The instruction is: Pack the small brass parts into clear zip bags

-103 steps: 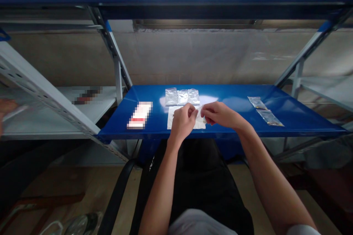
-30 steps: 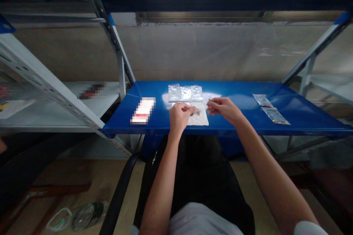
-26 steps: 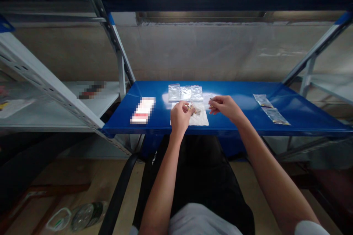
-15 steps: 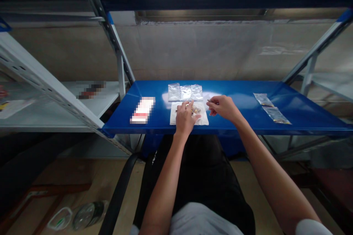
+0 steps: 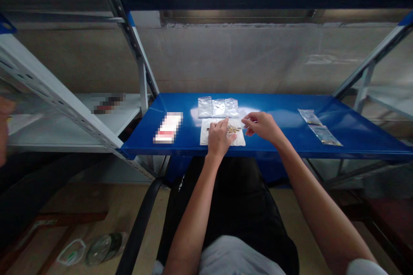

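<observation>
A pile of small brass-coloured and dark parts point(image 5: 232, 129) lies on a white sheet or flat bag point(image 5: 238, 141) near the front of the blue shelf top. Resting over the left side of the pile, my left hand point(image 5: 218, 136) has its fingers apart and hides some of the parts. Just right of the sheet, my right hand point(image 5: 260, 125) is closed in a pinch; whatever is between its fingertips is too small to name. Directly behind the sheet are three clear plastic zip bags point(image 5: 218, 108) in a row.
Two clear bags with small contents point(image 5: 324, 135) lie at the right of the blue shelf point(image 5: 274, 148). A blurred-out pale rectangular item point(image 5: 168, 127) lies at the left. Another person's hand point(image 5: 4, 124) shows at the left edge, by the grey shelf point(image 5: 74, 137).
My left hand has hardly moved; more of the parts show beside it. The small dark thing at my right fingertips is less visible now. Another person's hand has come further in at the left edge.
</observation>
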A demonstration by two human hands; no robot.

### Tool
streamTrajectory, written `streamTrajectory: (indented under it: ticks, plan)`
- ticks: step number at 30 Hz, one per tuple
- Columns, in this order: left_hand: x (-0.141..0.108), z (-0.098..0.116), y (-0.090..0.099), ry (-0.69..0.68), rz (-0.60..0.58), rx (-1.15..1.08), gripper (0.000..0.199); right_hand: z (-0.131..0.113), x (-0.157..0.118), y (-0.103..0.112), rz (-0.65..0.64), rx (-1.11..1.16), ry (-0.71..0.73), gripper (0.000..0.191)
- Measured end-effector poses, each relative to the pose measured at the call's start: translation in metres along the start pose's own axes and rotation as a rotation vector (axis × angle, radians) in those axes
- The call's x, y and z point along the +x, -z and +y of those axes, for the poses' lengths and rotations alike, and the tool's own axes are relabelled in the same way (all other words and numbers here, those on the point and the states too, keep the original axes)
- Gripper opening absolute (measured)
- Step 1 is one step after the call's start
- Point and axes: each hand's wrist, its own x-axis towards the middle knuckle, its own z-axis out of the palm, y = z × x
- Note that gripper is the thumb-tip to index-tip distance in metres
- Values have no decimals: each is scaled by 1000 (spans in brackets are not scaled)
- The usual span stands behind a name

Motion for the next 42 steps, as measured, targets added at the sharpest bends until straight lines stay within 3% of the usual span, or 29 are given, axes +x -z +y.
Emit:
streamTrajectory:
  ticks: [6, 16, 24, 31, 36, 39, 42]
  plan:
    - [0, 1, 0, 10, 9, -16, 64, 2, -1, -1, -3, 124, -6, 30]
    - [-1, 0, 0, -8, 32, -20, 66, -9, -7, 5, 38, 143, 13, 24]
    - [-1, 1, -1, -18, 62, -15, 60, -7, -9, 6, 32, 181, 32, 36]
    - [0, 3, 2, -79, 72, -11, 54, -6, -5, 3, 178, -36, 94, 30]
    - [2, 5, 3, -83, 109, -113, 65, -5, -4, 3, 216, 53, 73, 21]
    - [4, 12, 7, -1, 172, -286, 67, -3, -4, 3, 312, 207, 40, 18]
    - [7, 24, 9, 247, 185, -632, 62, -1, -1, -3, 393, 472, 5, 23]
